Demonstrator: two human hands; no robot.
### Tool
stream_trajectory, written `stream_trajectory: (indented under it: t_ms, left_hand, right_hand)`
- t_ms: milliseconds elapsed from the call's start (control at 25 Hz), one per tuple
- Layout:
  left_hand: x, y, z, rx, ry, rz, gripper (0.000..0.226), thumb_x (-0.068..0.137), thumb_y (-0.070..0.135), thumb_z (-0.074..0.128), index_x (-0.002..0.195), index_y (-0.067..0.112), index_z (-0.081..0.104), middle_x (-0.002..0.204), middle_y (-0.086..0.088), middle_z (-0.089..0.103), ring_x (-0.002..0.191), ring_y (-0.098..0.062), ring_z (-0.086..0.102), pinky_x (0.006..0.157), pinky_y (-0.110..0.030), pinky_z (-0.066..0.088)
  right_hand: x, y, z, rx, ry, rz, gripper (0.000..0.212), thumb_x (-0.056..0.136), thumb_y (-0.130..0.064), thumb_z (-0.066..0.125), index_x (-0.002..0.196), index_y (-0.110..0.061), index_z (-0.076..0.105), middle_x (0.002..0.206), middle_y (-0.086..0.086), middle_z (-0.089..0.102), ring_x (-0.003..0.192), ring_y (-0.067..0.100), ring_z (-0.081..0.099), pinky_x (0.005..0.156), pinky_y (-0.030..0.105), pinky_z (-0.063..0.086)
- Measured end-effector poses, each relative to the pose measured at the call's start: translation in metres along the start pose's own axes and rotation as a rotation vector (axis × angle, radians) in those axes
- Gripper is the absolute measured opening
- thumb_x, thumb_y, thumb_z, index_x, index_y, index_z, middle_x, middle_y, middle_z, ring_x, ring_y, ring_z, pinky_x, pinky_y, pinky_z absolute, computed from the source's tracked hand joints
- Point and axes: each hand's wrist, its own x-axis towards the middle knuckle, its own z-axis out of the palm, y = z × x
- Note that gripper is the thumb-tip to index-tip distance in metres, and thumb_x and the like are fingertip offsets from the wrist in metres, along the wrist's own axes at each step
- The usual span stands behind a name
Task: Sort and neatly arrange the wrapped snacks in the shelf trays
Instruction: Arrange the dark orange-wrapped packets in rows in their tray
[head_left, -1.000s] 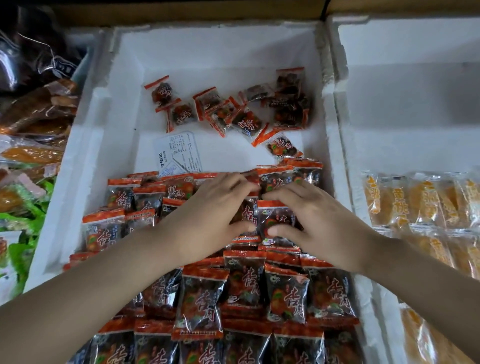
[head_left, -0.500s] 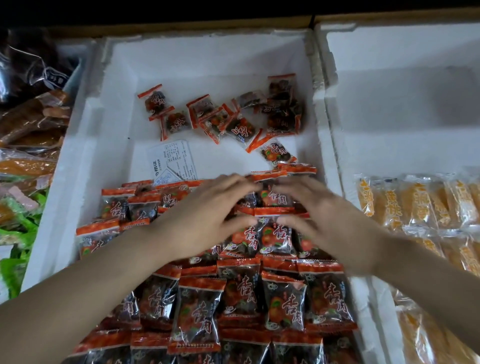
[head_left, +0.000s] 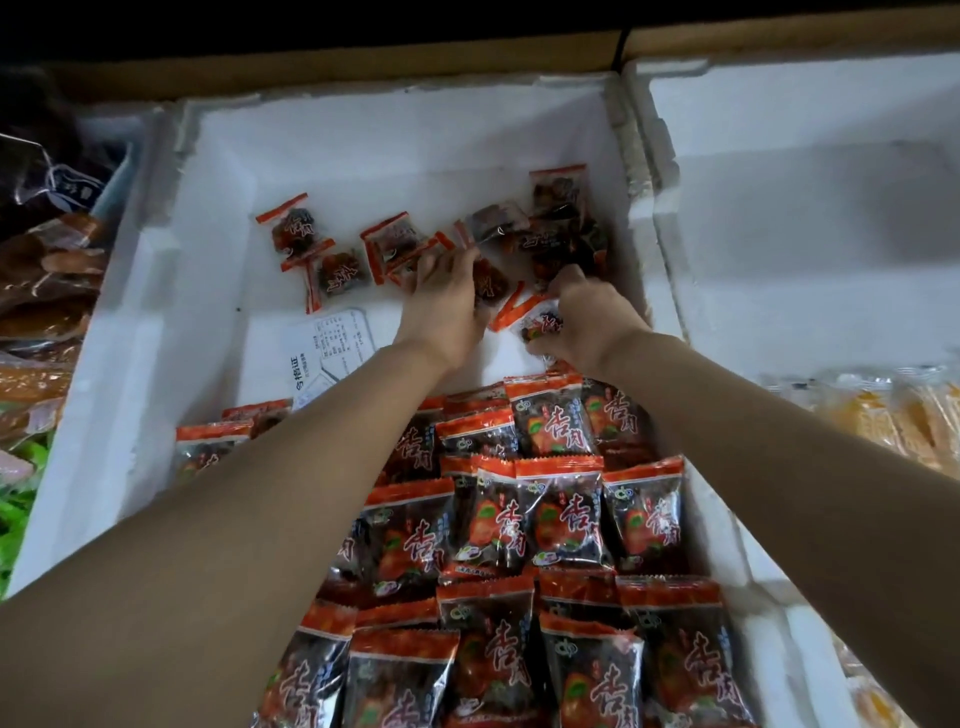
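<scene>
Had both arms stretched out over the neat rows of packets packed into the near half of the white foam tray. Found those rows overlapped like roof tiles, red tops toward the far wall, the rightmost column tight against the right wall. Found the loose packets scattered in the far half, a few lying apart toward the left, more heaped in the far right corner just under the chipped rim. Had the left hand palm down on the middle of that scatter, fingers bent onto the wrappers; could not tell whether anything was actually gripped. Had the right hand just beside it, nearer the right wall, fingertips curled down at the foot of the heap, thumb and palm closed on one small packet with a red strip. Saw bare white floor in a band between the scatter and the rows, with a printed paper slip lying flat on it, partly under the left forearm. Saw more bare floor in the far left corner and along the left wall. Noted a second foam tray touching on the right, with yellow packets at its near end. Noted brown bags beyond the left rim.
</scene>
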Motion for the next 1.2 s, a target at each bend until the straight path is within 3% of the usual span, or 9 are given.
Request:
stream_trajectory:
  t_ms: [80, 160, 320, 440, 640, 840, 960, 1040, 1200]
  left_hand:
    - [0.007, 0.003, 0.000, 0.059, -0.043, -0.036, 0.082, 0.091, 0.026, 0.060, 0.151, 0.012, 0.007, 0.151, -0.012, 0.027, 0.140, -0.030, 0.014, 0.112, -0.041, 0.012]
    - [0.015, 0.003, -0.004, 0.066, -0.070, -0.087, 0.088, 0.085, 0.027, 0.068, 0.151, 0.013, 0.011, 0.149, -0.013, 0.028, 0.138, -0.034, 0.018, 0.113, -0.041, 0.017]
    - [0.016, -0.007, -0.006, -0.111, 0.034, -0.096, 0.060, 0.072, 0.025, 0.079, 0.122, 0.012, 0.049, 0.125, -0.012, 0.052, 0.118, -0.029, 0.047, 0.096, -0.035, 0.039]
    - [-0.001, -0.010, -0.012, -0.316, 0.026, -0.087, 0.045, 0.072, 0.029, 0.080, 0.102, 0.017, 0.049, 0.100, 0.003, 0.061, 0.090, -0.016, 0.059, 0.078, -0.028, 0.048]
    - [-0.024, -0.009, -0.035, -0.310, 0.128, -0.103, 0.042, 0.070, 0.032, 0.081, 0.107, 0.020, 0.065, 0.106, 0.008, 0.067, 0.094, -0.008, 0.061, 0.079, -0.021, 0.047]
    - [-0.052, 0.004, -0.051, -0.495, 0.165, -0.140, 0.033, 0.067, 0.027, 0.083, 0.078, 0.026, 0.053, 0.078, 0.018, 0.060, 0.068, 0.006, 0.058, 0.064, -0.012, 0.047]
    - [-0.068, 0.012, -0.053, -0.614, 0.154, -0.160, 0.024, 0.072, 0.029, 0.079, 0.080, 0.023, 0.058, 0.077, 0.013, 0.063, 0.066, 0.003, 0.058, 0.062, -0.011, 0.045]
    - [-0.076, 0.016, -0.053, -0.655, 0.132, -0.189, 0.015, 0.080, 0.034, 0.071, 0.088, 0.024, 0.063, 0.080, 0.013, 0.064, 0.072, 0.001, 0.060, 0.067, -0.012, 0.045]
    - [-0.090, 0.027, -0.051, -0.754, 0.012, -0.286, 0.025, 0.092, 0.039, 0.053, 0.107, 0.021, 0.063, 0.096, 0.003, 0.067, 0.085, -0.004, 0.062, 0.077, -0.014, 0.044]
  right_hand:
    - [0.000, 0.000, 0.000, 0.025, -0.009, 0.013, 0.079, 0.076, -0.028, 0.077, 0.134, 0.000, 0.031, 0.128, 0.021, 0.050, 0.120, 0.036, 0.047, 0.096, 0.038, 0.041]
    - [-0.002, 0.000, 0.000, 0.031, 0.006, 0.004, 0.080, 0.072, -0.028, 0.079, 0.130, -0.001, 0.032, 0.120, 0.019, 0.057, 0.113, 0.035, 0.053, 0.091, 0.038, 0.045]
    - [-0.007, -0.005, -0.002, 0.001, 0.060, -0.063, 0.068, 0.074, -0.025, 0.078, 0.122, -0.004, 0.035, 0.104, 0.016, 0.062, 0.101, 0.034, 0.057, 0.073, 0.032, 0.040]
    - [-0.008, -0.007, -0.005, -0.034, 0.074, -0.119, 0.050, 0.077, -0.029, 0.073, 0.113, -0.009, 0.045, 0.101, 0.011, 0.062, 0.097, 0.030, 0.057, 0.072, 0.032, 0.040]
    - [-0.020, -0.008, -0.025, -0.047, 0.254, -0.231, 0.034, 0.088, -0.035, 0.059, 0.113, -0.012, 0.056, 0.111, 0.010, 0.061, 0.101, 0.030, 0.056, 0.079, 0.033, 0.043]
    - [-0.047, 0.007, -0.066, 0.331, 0.277, -0.235, 0.014, 0.091, -0.027, 0.057, 0.100, -0.017, 0.060, 0.091, 0.006, 0.065, 0.088, 0.024, 0.060, 0.064, 0.020, 0.037]
    - [-0.063, 0.033, -0.064, 0.196, 0.071, -0.288, 0.002, 0.091, -0.020, 0.057, 0.091, -0.021, 0.055, 0.084, 0.005, 0.064, 0.075, 0.020, 0.059, 0.065, 0.028, 0.039]
    - [-0.070, 0.048, -0.053, 0.083, -0.011, -0.304, 0.013, 0.090, -0.017, 0.058, 0.089, -0.027, 0.050, 0.086, 0.005, 0.063, 0.073, 0.016, 0.056, 0.065, 0.025, 0.035]
    - [-0.072, 0.057, -0.035, -0.023, 0.038, -0.312, 0.020, 0.089, -0.009, 0.057, 0.098, -0.026, 0.056, 0.093, 0.009, 0.061, 0.099, 0.020, 0.049, 0.078, 0.024, 0.034]
